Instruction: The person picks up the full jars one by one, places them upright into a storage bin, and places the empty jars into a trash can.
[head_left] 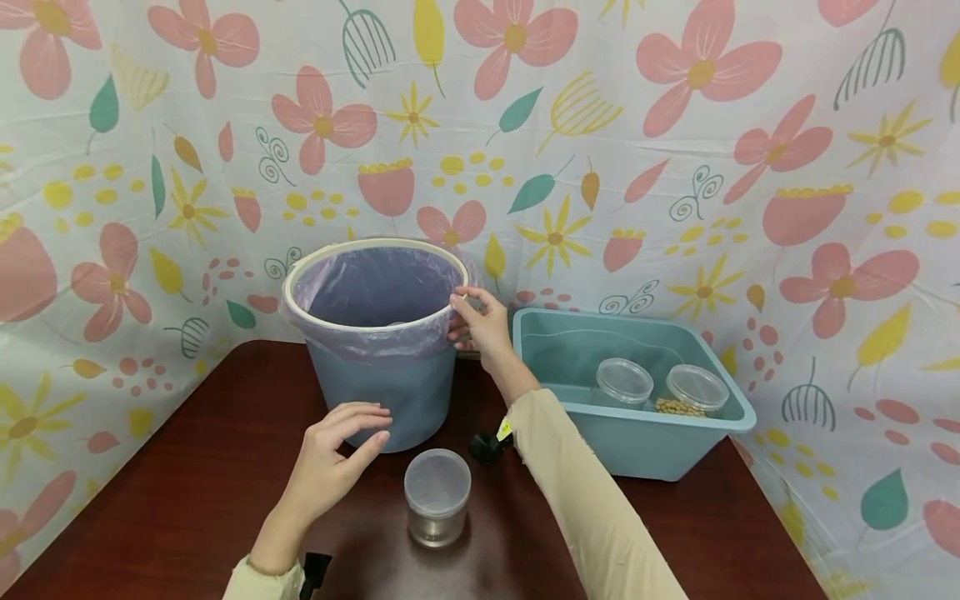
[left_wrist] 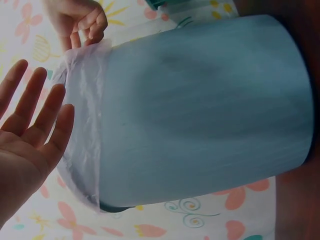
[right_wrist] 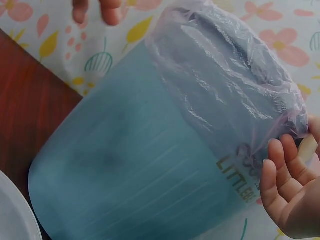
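Observation:
A blue trash bin [head_left: 390,392] stands upright, lined with a thin purple plastic trash bag [head_left: 360,342] folded over the outside. A cream rim ring [head_left: 330,252] circles its top. With thumb and fingers, my right hand [head_left: 480,325] pinches this ring at the bin's right side; in the right wrist view, the fingertips [right_wrist: 287,145] lie against the bag's folded edge. My left hand [head_left: 330,458] hovers before the bin, fingers relaxed and holding nothing. In the left wrist view its spread fingers [left_wrist: 50,110] overlap the bag. The bin's bottom inside is mostly hidden.
A clear lidded jar [head_left: 437,500] stands on the dark red table [head_left: 187,483] in front of the bin. To the right, a blue-green basin [head_left: 637,433] holds two lidded clear containers [head_left: 625,382], one with tan pieces [head_left: 678,407]. Behind hangs a flowered cloth [head_left: 600,167].

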